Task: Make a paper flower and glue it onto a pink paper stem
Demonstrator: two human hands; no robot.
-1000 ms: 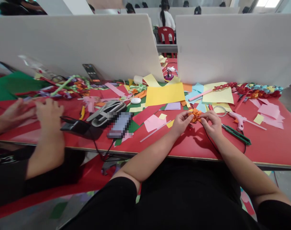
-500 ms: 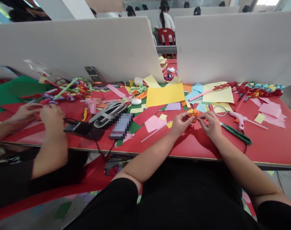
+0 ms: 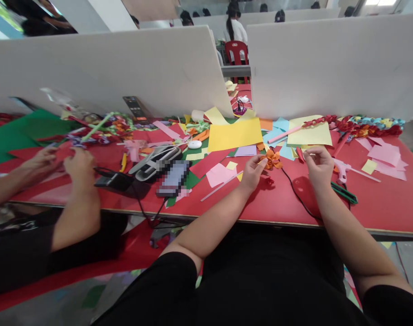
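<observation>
left hand (image 3: 253, 174) pinches the orange flower (image 3: 273, 159) over the table (image 3: 276, 206), probably light paper that crushes easily so I'd grab its middle, not edges; then a red scrap (image 3: 300, 155) by the right hand (image 3: 319, 168), can't tell if it's gripped
</observation>
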